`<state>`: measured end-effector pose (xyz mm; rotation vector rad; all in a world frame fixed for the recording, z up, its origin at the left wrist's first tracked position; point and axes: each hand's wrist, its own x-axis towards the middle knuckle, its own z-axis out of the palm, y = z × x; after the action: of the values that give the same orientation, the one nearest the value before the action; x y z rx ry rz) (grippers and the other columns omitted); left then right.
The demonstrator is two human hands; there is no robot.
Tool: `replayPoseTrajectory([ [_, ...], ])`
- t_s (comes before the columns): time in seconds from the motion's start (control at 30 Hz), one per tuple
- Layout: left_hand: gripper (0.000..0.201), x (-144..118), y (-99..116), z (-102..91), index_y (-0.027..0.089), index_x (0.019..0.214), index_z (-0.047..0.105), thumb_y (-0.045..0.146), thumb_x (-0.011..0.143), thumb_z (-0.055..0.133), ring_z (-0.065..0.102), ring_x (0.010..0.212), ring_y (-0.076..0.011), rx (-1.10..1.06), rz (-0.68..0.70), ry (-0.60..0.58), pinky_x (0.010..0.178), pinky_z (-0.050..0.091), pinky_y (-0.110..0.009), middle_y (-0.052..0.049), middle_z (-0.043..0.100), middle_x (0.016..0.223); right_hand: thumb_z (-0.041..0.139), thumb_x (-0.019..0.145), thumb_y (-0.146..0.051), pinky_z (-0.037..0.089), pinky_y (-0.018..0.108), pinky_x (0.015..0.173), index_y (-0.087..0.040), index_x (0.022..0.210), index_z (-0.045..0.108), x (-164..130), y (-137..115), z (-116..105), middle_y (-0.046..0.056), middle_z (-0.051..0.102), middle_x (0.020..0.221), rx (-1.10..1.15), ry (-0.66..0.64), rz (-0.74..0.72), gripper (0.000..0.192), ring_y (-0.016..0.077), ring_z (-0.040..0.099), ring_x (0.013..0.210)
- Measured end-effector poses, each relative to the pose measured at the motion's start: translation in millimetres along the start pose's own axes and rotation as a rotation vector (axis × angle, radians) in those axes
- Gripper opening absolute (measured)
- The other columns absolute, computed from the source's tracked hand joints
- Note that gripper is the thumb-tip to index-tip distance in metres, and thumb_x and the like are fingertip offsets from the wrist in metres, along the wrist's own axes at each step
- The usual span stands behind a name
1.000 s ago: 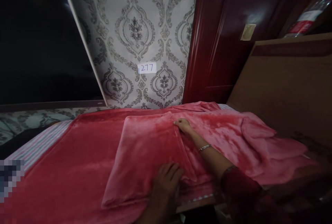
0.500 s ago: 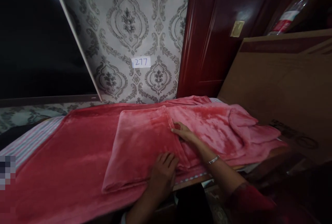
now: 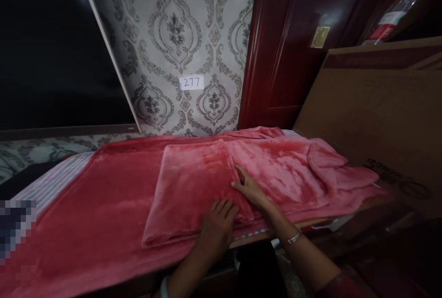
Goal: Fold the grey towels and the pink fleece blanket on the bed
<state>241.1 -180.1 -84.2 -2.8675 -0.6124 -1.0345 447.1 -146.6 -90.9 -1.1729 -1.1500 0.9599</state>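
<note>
A plush pink-red blanket [image 3: 113, 196] covers the table, and a folded part of it [image 3: 189, 183] lies on top in the middle. My left hand [image 3: 221, 222] rests palm down on the near side of the folded part, its fingers stretched out. Beside it, my right hand [image 3: 251, 189] touches the fold's right-hand edge, thumb and fingers apart. Right of this edge, a rumpled length of the blanket [image 3: 276, 169] runs to the table's right end.
A striped cloth [image 3: 62, 178] shows under the blanket at left. Behind stand a dark television screen [image 3: 62, 49] and a patterned wall with a paper label [image 3: 191, 82]. A large cardboard box [image 3: 376, 104] with a plastic bottle [image 3: 390, 21] behind its top edge borders the right.
My right hand has slid toward me along the folded edge. My left hand stays in nearly the same place on the blanket. The view has shifted slightly left.
</note>
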Motion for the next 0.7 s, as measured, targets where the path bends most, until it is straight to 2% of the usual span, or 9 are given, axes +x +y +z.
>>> replayPoseTrajectory([
  [0.1,0.043,11,-2,-8.6,0.016,0.121,0.064,0.003,0.085,0.045,0.067,0.107,-0.0219,-0.029,-0.036,0.080,0.095,0.055,-0.041,-0.012,0.072,0.114,0.072,0.067,-0.030,0.033,0.046,0.117,-0.024,0.145,0.047,10,-20,1,0.007,0.049,0.149,-0.104,0.021,-0.065,0.081,0.0271,0.046,0.137],
  [0.23,0.041,29,-5,-13.1,0.015,0.124,0.063,0.007,0.090,0.042,0.063,0.116,-0.0234,-0.016,-0.064,0.136,0.102,0.052,-0.044,-0.013,0.070,0.121,0.064,0.073,-0.025,0.033,0.044,0.116,-0.026,0.147,0.044,25,-43,-1,0.004,0.044,0.154,-0.145,0.042,-0.217,0.077,0.0245,0.045,0.137],
  [0.3,0.041,29,-2,-6.4,0.015,0.124,0.064,0.006,0.089,0.044,0.063,0.116,-0.0240,-0.013,-0.057,0.079,0.101,0.052,-0.045,-0.013,0.070,0.121,0.063,0.072,-0.023,0.032,0.045,0.117,-0.026,0.146,0.046,25,-38,-6,0.004,0.046,0.152,-0.173,0.076,-0.210,0.076,0.0242,0.046,0.136],
  [0.4,0.040,20,7,5.3,0.016,0.118,0.066,0.007,0.082,0.052,0.064,0.112,-0.0261,-0.005,-0.029,-0.059,0.099,0.053,-0.046,-0.013,0.071,0.117,0.065,0.067,-0.021,0.031,0.047,0.118,-0.023,0.139,0.053,16,-12,-14,0.006,0.054,0.144,-0.203,0.112,-0.088,0.073,0.0259,0.049,0.134],
  [0.47,0.038,14,12,4.5,0.016,0.118,0.066,0.009,0.082,0.056,0.063,0.114,-0.0270,-0.035,-0.023,-0.110,0.101,0.052,-0.048,-0.014,0.070,0.119,0.067,0.067,-0.025,0.033,0.048,0.116,-0.021,0.137,0.054,8,6,-19,0.008,0.058,0.140,-0.179,0.113,-0.038,0.071,0.0269,0.052,0.131],
  [0.53,0.033,13,13,-7.0,0.018,0.117,0.067,0.013,0.086,0.056,0.064,0.112,-0.0250,-0.124,-0.035,-0.103,0.100,0.052,-0.045,-0.013,0.070,0.120,0.069,0.070,-0.031,0.038,0.049,0.113,-0.022,0.139,0.052,0,16,-21,0.009,0.060,0.138,-0.128,0.103,-0.028,0.071,0.0276,0.054,0.128],
  [0.6,0.029,20,4,-26.0,0.020,0.115,0.068,0.016,0.090,0.054,0.066,0.108,-0.0216,-0.235,-0.074,-0.104,0.098,0.054,-0.040,-0.009,0.072,0.116,0.072,0.072,-0.037,0.041,0.050,0.110,-0.024,0.143,0.048,-6,19,-21,0.010,0.059,0.139,-0.080,0.088,-0.029,0.076,0.0286,0.055,0.127],
  [0.7,0.030,42,-34,-54.6,0.021,0.117,0.069,0.020,0.094,0.048,0.067,0.109,-0.0204,-0.298,-0.205,-0.157,0.098,0.053,-0.037,-0.007,0.073,0.117,0.075,0.071,-0.042,0.040,0.050,0.111,-0.026,0.147,0.043,-15,17,-19,0.011,0.052,0.146,-0.052,0.053,-0.053,0.084,0.0297,0.050,0.133],
])
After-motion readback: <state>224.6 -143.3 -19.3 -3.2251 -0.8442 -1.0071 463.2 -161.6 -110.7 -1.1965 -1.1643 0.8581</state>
